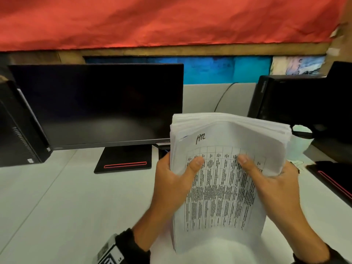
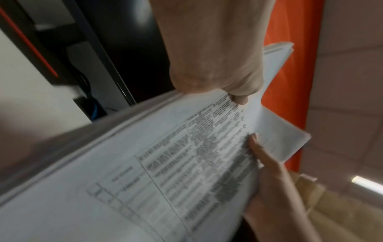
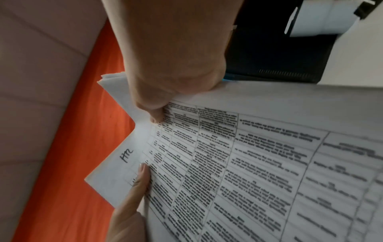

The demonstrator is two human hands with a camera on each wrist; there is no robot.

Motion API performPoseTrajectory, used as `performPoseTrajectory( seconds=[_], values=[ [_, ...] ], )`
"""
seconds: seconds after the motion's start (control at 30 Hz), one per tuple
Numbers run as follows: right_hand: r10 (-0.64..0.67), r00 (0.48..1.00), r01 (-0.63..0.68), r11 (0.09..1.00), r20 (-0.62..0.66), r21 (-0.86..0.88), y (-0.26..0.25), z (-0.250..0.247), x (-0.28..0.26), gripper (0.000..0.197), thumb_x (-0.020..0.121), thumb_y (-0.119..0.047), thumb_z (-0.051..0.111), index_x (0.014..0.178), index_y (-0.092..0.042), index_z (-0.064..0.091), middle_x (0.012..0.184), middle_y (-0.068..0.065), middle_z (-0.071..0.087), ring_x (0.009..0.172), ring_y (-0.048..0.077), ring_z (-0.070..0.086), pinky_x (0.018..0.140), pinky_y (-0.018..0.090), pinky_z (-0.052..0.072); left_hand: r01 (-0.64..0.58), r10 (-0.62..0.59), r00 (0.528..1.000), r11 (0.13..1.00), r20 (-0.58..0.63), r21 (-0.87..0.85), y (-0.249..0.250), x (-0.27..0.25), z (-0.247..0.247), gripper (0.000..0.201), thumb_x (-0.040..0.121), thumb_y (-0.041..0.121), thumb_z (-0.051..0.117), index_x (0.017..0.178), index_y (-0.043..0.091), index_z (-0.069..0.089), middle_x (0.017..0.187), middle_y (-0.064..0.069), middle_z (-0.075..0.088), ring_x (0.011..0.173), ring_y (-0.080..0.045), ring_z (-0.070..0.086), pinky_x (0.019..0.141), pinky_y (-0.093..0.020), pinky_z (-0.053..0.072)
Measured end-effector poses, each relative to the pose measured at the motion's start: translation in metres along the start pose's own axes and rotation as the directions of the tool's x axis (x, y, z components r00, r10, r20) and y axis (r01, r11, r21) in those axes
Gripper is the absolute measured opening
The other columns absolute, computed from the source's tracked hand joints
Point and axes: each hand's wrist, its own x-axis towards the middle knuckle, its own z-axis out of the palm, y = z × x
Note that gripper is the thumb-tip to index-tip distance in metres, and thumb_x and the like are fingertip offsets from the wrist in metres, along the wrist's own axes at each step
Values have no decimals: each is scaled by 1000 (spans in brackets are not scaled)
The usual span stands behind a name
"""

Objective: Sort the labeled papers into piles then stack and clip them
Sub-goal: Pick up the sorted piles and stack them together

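A thick stack of white papers (image 1: 224, 168) is held upright above the desk, its top sheet printed with a table and hand-labelled "HR" (image 1: 200, 139) near the upper left. My left hand (image 1: 175, 180) grips the stack's left edge, thumb pressed on the printed face and fingers behind. My right hand (image 1: 274, 185) grips the right edge the same way. In the left wrist view the stack (image 2: 165, 163) fills the frame with my left hand (image 2: 217, 65) at the top. The right wrist view shows the label (image 3: 126, 155) and my right hand (image 3: 172, 65) at the stack's (image 3: 248, 163) edge.
A dark monitor (image 1: 99, 105) on a black stand (image 1: 123, 162) stands at the back left of the white desk (image 1: 57, 206). Black computer cases sit at the far left (image 1: 17, 126) and back right (image 1: 297, 100). A white mug (image 1: 302, 138) stands right of the stack.
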Motion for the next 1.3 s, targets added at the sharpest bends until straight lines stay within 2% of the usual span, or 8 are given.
performPoseTrajectory(
  seconds=[0.17,0.3,0.53,0.7,0.8,1.13,1.2,1.3],
  values=[
    [-82,997,83,995,-8,47,-5,-4,4,17,81,-19,83,96,-22,76,91,-6,82,82,11,79,69,21,63,-94,94,995,996,-20,-7,0,-9,7,37,83,28,79,117,17,74,103,12,80,98,-10,77,75,-20,61],
    [45,999,-45,999,-25,-22,21,-4,-15,24,76,-29,85,98,-21,78,91,-2,83,83,16,80,78,46,66,57,-57,998,998,0,25,-19,-22,6,35,78,32,86,111,27,78,101,12,81,95,-11,78,79,-32,66],
    [-28,1000,28,999,-14,28,16,-11,-12,25,75,-16,84,98,-20,75,88,-14,82,82,6,79,66,17,60,36,-35,999,999,38,-25,-15,-25,9,37,78,23,87,114,24,78,102,10,81,95,-10,78,75,-24,63],
    [72,996,-73,997,51,15,28,-17,-17,29,74,-19,84,102,-16,77,91,-5,83,82,14,80,64,19,61,126,-125,983,992,133,-2,-16,-6,-10,44,73,30,92,113,27,76,106,8,81,99,-12,78,84,-34,65],
    [77,995,-79,997,66,24,31,-18,-18,32,73,-18,84,104,-19,75,94,-8,83,85,13,80,67,21,62,168,-167,977,986,134,2,-16,5,-14,73,63,49,99,125,26,69,116,5,79,107,-16,76,91,-43,63],
    [66,992,-63,998,108,-30,42,-16,-32,37,77,-19,84,112,-24,72,100,-12,82,90,16,79,74,23,64,173,-168,984,982,58,-76,-20,6,-9,75,56,43,103,121,22,71,112,-1,80,104,-22,77,93,-51,61],
    [58,994,-53,997,91,-50,42,-15,-30,42,78,-22,85,118,-20,73,103,-10,82,88,28,78,77,37,67,114,-110,992,991,56,-70,-13,3,-5,59,66,33,99,117,18,75,108,-2,81,101,-23,78,90,-50,63],
    [43,997,-41,999,69,-28,32,-16,-21,33,78,-19,83,110,-15,76,98,-8,83,90,16,80,77,30,66,35,-32,997,998,69,-51,1,0,2,37,75,22,89,110,17,79,101,2,82,96,-18,79,81,-36,65]
  ],
)
